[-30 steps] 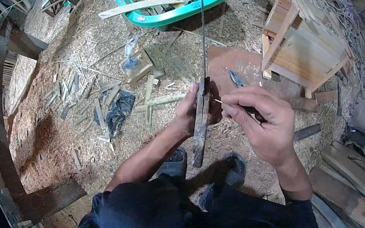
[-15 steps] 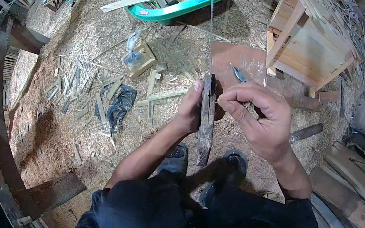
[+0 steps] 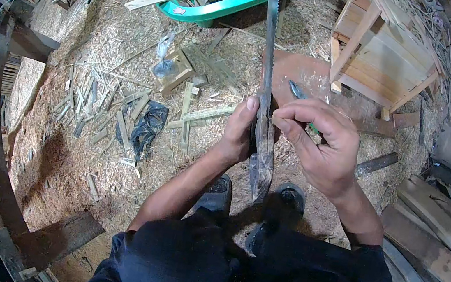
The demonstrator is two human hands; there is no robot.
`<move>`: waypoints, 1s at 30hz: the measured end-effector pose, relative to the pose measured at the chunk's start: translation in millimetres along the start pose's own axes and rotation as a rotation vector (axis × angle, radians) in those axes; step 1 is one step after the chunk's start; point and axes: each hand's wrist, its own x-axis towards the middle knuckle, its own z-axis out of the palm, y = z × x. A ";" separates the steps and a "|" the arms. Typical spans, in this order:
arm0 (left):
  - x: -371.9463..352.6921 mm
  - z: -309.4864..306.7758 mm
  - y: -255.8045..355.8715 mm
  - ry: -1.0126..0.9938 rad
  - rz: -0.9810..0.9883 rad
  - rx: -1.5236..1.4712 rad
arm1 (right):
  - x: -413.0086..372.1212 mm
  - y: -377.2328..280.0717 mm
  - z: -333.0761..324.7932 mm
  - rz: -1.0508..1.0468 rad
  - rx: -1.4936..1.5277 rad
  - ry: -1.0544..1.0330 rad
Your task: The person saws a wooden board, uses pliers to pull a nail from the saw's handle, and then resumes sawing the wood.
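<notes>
At frame centre the left hand (image 3: 238, 134) clamps a knife (image 3: 262, 164). The right hand (image 3: 318, 150) pinches a long strip (image 3: 270, 36) against it. Most of the strip, up to the top edge, seems unworked.

Soft daylight is coming down from above onto the straw floor (image 3: 79, 135), bright enough that the pale wooden crate (image 3: 389, 55) washes out a touch, and my own body drops a dim shadow around my shoes (image 3: 287, 201). The fisheye is bending everything hard at the rim: the corners go fully black, and the planks (image 3: 436, 227) on the right curve and smear. My left hand (image 3: 239, 131) and right hand (image 3: 324, 151) sit fairly sharp mid-frame, with the dark blade (image 3: 263, 147) between them slightly soft.
</notes>
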 end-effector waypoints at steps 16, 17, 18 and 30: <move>7.2 9.8 3.8 0.080 0.123 0.062 | 2.9 6.4 4.1 -0.046 -0.100 0.018; 6.9 12.8 6.0 0.109 0.130 0.088 | 3.2 6.8 4.1 -0.046 -0.117 0.019; 6.9 14.8 7.5 0.139 0.137 0.115 | 3.6 7.3 4.0 -0.047 -0.135 0.019; 6.8 4.3 -5.5 0.167 0.111 0.097 | 1.7 19.1 12.3 -0.108 -0.195 0.041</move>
